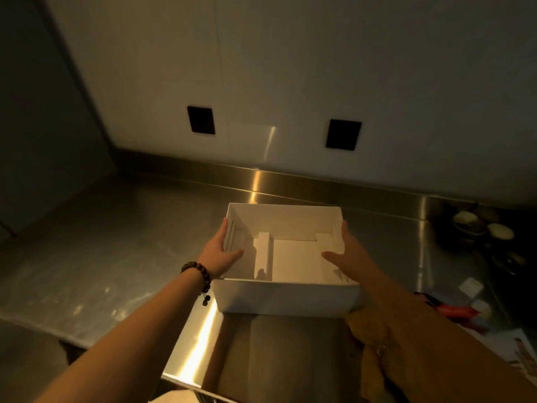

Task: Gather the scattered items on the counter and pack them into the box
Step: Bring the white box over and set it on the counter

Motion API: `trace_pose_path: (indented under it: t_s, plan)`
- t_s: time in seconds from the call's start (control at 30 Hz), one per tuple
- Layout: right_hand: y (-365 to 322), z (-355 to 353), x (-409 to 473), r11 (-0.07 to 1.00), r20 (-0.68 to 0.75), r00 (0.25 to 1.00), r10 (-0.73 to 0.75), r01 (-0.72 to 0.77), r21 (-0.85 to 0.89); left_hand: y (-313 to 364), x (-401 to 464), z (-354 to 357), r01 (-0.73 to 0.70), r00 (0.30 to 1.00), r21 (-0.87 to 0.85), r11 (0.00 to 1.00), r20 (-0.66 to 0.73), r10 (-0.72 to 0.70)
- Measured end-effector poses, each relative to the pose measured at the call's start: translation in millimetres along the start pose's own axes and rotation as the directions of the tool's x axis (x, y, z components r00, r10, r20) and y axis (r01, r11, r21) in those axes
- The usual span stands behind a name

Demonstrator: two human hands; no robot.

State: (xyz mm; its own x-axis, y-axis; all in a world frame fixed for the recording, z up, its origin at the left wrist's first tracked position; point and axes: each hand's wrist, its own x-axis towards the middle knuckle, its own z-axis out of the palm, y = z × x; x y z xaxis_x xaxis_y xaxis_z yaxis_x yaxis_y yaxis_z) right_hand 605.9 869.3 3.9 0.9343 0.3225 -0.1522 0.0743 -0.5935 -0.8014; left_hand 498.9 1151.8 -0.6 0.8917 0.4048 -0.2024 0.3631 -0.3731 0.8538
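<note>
box (286,296), hands gripping sides, clutter (470,303) right

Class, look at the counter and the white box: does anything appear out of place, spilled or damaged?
Nothing is spilled or damaged. The white box sits open, gripped by both hands; loose items still clutter the counter's right edge.

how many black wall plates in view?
2. Left plate sits on the white wall above the box's left corner; right plate sits above its right side. More may lie outside the frame.
</note>
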Motion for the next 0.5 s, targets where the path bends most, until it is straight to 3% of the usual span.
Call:
trace_pose_path:
  t_s: [0.27, 0.5]
  plan:
    - [10.3, -10.6, 36.5, 0.994, -0.122, 0.991, 0.059, -0.070, -0.086, 19.7, 66.6, 14.3, -0.092, 0.995, 0.137, 0.986, 0.044, 0.087]
    - [11.5, -12.3, 43.4, 0.992, -0.157, 0.985, 0.077, -0.092, -0.090, 21.8, 78.1, 13.8, -0.129, 0.991, 0.144, 0.981, 0.050, 0.123]
